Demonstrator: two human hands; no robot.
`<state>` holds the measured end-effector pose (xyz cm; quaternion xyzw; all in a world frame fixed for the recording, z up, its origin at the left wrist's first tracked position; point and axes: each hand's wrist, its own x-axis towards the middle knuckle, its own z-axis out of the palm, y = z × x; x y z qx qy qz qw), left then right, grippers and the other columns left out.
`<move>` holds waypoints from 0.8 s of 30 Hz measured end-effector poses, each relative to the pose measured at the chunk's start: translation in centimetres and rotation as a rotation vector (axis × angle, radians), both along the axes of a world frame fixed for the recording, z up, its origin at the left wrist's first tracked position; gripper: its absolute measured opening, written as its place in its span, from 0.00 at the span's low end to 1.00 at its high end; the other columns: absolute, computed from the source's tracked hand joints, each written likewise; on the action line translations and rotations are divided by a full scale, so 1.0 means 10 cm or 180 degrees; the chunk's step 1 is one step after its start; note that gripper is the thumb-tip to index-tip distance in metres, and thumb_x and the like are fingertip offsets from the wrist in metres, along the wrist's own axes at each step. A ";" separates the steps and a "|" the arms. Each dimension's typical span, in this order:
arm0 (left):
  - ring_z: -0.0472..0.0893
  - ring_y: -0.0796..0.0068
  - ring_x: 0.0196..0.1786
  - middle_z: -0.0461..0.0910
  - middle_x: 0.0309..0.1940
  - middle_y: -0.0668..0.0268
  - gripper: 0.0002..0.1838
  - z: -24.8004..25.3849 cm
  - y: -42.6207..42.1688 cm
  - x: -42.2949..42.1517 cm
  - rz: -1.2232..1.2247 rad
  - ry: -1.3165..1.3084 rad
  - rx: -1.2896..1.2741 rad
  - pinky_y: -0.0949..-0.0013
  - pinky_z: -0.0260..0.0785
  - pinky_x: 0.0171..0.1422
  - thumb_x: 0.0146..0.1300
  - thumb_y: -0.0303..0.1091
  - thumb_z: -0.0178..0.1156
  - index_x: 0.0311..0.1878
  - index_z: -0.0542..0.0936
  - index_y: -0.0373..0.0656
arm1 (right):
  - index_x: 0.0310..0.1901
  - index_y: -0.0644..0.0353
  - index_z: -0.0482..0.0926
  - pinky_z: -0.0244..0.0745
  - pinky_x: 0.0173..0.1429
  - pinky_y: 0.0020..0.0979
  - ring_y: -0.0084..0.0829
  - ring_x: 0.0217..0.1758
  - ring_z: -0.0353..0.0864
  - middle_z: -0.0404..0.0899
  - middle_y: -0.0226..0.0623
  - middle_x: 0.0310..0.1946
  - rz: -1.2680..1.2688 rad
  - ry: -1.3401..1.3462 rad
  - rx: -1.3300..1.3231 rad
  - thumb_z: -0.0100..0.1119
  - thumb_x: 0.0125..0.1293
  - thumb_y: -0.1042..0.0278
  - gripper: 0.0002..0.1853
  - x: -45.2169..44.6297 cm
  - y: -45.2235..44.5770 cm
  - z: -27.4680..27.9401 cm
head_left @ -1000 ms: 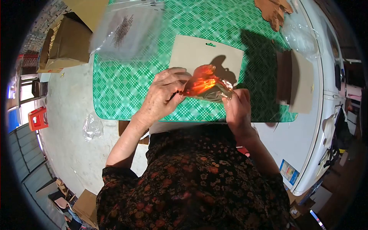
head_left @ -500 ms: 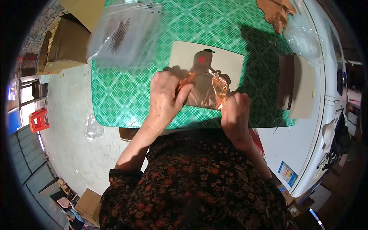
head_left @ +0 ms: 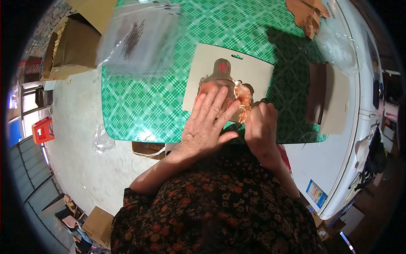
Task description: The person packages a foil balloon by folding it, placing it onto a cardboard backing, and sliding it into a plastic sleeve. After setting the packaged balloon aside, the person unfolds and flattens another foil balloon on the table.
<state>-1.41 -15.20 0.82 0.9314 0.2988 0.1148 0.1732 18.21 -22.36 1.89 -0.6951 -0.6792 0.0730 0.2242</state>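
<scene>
Half a second ago my left hand (head_left: 206, 120) was curled at the left side of the orange-red, shiny, crinkled film (head_left: 242, 95); now I have let go of that side and laid the hand palm down on top of it, so the film, lifted in a loose bunch a second ago, is pressed down over the beige rectangular card (head_left: 205, 59) with the slot cut near its far edge. As I judge it, that turns the work from spreading the film out to smoothing it flat. The card has also swung round a little under my hands, and lies on the table with the green-and-white plaid cover (head_left: 139, 101), near the edge by my body. My left fingers are stretched out and fanned, grasping nothing, the thumb held off to the side past the card's near edge. My right hand (head_left: 261, 127) is curled in tight at the film's near right corner, thumb and fingertips apparently pinching its edge, though the folded fingers hide part of that grip. The film is rumpled just beside my right fingertips, where the light catches its creases; under my left hand I cannot tell whether any wrinkles remain.
</scene>
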 end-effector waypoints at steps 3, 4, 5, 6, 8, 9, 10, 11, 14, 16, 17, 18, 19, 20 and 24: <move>0.49 0.32 0.87 0.48 0.87 0.47 0.47 -0.02 0.00 0.06 0.0152 0.0005 0.0056 0.31 0.44 0.87 0.67 0.70 0.59 0.85 0.62 0.63 | 0.33 0.60 0.72 0.64 0.49 0.51 0.49 0.43 0.70 0.69 0.45 0.36 -0.0009 -0.0008 0.0019 0.62 0.63 0.70 0.07 0.00 0.01 -0.01; 0.49 0.30 0.86 0.47 0.87 0.47 0.48 -0.01 0.00 0.07 0.0167 0.0011 0.0037 0.30 0.44 0.86 0.65 0.69 0.62 0.85 0.62 0.63 | 0.33 0.59 0.72 0.64 0.49 0.51 0.49 0.43 0.70 0.69 0.45 0.36 -0.0014 -0.0011 0.0024 0.62 0.63 0.70 0.07 0.00 0.01 -0.01; 0.48 0.28 0.86 0.47 0.88 0.48 0.48 0.00 -0.01 0.07 0.0182 0.0017 0.0016 0.28 0.44 0.86 0.64 0.67 0.65 0.85 0.62 0.64 | 0.33 0.59 0.72 0.64 0.49 0.51 0.48 0.43 0.70 0.69 0.45 0.36 -0.0012 -0.0027 0.0017 0.62 0.64 0.70 0.08 0.01 0.01 -0.02; 0.48 0.27 0.85 0.46 0.88 0.49 0.49 0.00 -0.02 0.07 0.0198 0.0023 -0.0008 0.27 0.44 0.86 0.62 0.65 0.68 0.85 0.63 0.65 | 0.33 0.59 0.72 0.64 0.49 0.50 0.48 0.42 0.70 0.69 0.45 0.35 -0.0010 -0.0044 0.0008 0.62 0.64 0.70 0.08 0.01 0.01 -0.03; 0.47 0.24 0.85 0.44 0.88 0.48 0.49 -0.03 -0.02 0.08 0.0188 0.0089 0.0071 0.25 0.44 0.85 0.63 0.69 0.65 0.85 0.61 0.66 | 0.34 0.59 0.72 0.64 0.49 0.50 0.48 0.42 0.70 0.69 0.44 0.35 -0.0007 -0.0098 -0.0008 0.62 0.65 0.69 0.08 0.02 0.00 -0.05; 0.46 0.23 0.85 0.44 0.88 0.48 0.50 -0.04 -0.02 0.08 0.0186 0.0123 0.0113 0.24 0.43 0.84 0.63 0.71 0.63 0.85 0.61 0.67 | 0.34 0.59 0.72 0.65 0.48 0.49 0.47 0.41 0.70 0.69 0.43 0.35 -0.0008 -0.0137 -0.0011 0.63 0.65 0.69 0.08 0.02 0.00 -0.05; 0.46 0.23 0.85 0.44 0.88 0.48 0.50 -0.04 -0.02 0.08 0.0193 0.0144 0.0107 0.24 0.43 0.84 0.63 0.71 0.63 0.85 0.61 0.67 | 0.34 0.58 0.72 0.65 0.48 0.49 0.47 0.41 0.70 0.69 0.43 0.34 -0.0008 -0.0176 -0.0014 0.63 0.66 0.69 0.09 0.02 0.00 -0.06; 0.46 0.23 0.85 0.44 0.88 0.48 0.50 -0.03 -0.02 0.09 0.0199 0.0166 0.0100 0.24 0.43 0.84 0.62 0.70 0.64 0.85 0.61 0.68 | 0.34 0.58 0.72 0.65 0.47 0.48 0.46 0.40 0.70 0.68 0.42 0.34 -0.0089 -0.0209 0.0050 0.64 0.66 0.68 0.09 0.01 0.00 -0.06; 0.45 0.24 0.85 0.44 0.88 0.48 0.48 0.00 -0.02 0.10 0.0225 0.0209 0.0126 0.24 0.43 0.84 0.63 0.71 0.63 0.85 0.62 0.69 | 0.34 0.56 0.72 0.65 0.47 0.47 0.45 0.39 0.72 0.69 0.39 0.33 -0.0318 -0.0428 0.0170 0.65 0.67 0.67 0.10 -0.02 0.00 -0.08; 0.45 0.24 0.85 0.44 0.88 0.48 0.46 -0.01 -0.02 0.10 0.0236 0.0230 0.0158 0.25 0.43 0.85 0.64 0.72 0.61 0.84 0.63 0.70 | 0.35 0.56 0.73 0.66 0.46 0.47 0.44 0.39 0.73 0.70 0.38 0.33 -0.0451 -0.0734 0.0156 0.66 0.66 0.67 0.10 -0.03 -0.02 -0.09; 0.45 0.24 0.86 0.44 0.88 0.48 0.45 -0.01 -0.03 0.10 0.0246 0.0243 0.0173 0.25 0.43 0.85 0.65 0.72 0.59 0.84 0.64 0.71 | 0.36 0.56 0.74 0.66 0.47 0.46 0.44 0.40 0.73 0.71 0.38 0.34 -0.0489 -0.0725 0.0240 0.66 0.66 0.67 0.09 -0.01 -0.03 -0.11; 0.45 0.24 0.86 0.44 0.88 0.48 0.44 -0.03 -0.03 0.10 0.0261 0.0254 0.0191 0.25 0.43 0.85 0.66 0.73 0.58 0.84 0.64 0.71 | 0.37 0.55 0.75 0.66 0.47 0.46 0.43 0.40 0.74 0.71 0.38 0.35 -0.0522 -0.0716 0.0329 0.67 0.66 0.67 0.08 0.00 -0.04 -0.16; 0.45 0.25 0.86 0.44 0.88 0.48 0.44 -0.03 -0.02 0.10 0.0256 0.0258 0.0235 0.26 0.42 0.85 0.67 0.73 0.56 0.83 0.65 0.71 | 0.38 0.55 0.76 0.66 0.47 0.46 0.42 0.41 0.75 0.72 0.38 0.35 -0.0551 -0.0703 0.0416 0.67 0.66 0.67 0.08 0.02 -0.04 -0.18; 0.45 0.25 0.86 0.45 0.88 0.48 0.43 -0.04 -0.03 0.10 0.0257 0.0262 0.0283 0.26 0.42 0.85 0.67 0.74 0.55 0.83 0.66 0.70 | 0.41 0.56 0.78 0.67 0.49 0.46 0.42 0.43 0.76 0.74 0.38 0.38 -0.0484 -0.0682 0.0433 0.67 0.65 0.68 0.08 0.03 -0.06 -0.16; 0.45 0.24 0.85 0.45 0.88 0.50 0.40 -0.07 -0.03 0.09 0.0266 -0.0015 0.0267 0.27 0.42 0.86 0.68 0.68 0.61 0.81 0.70 0.69 | 0.52 0.59 0.82 0.69 0.56 0.45 0.40 0.53 0.80 0.80 0.38 0.48 0.0033 -0.0758 0.0915 0.66 0.65 0.70 0.14 0.00 0.04 0.08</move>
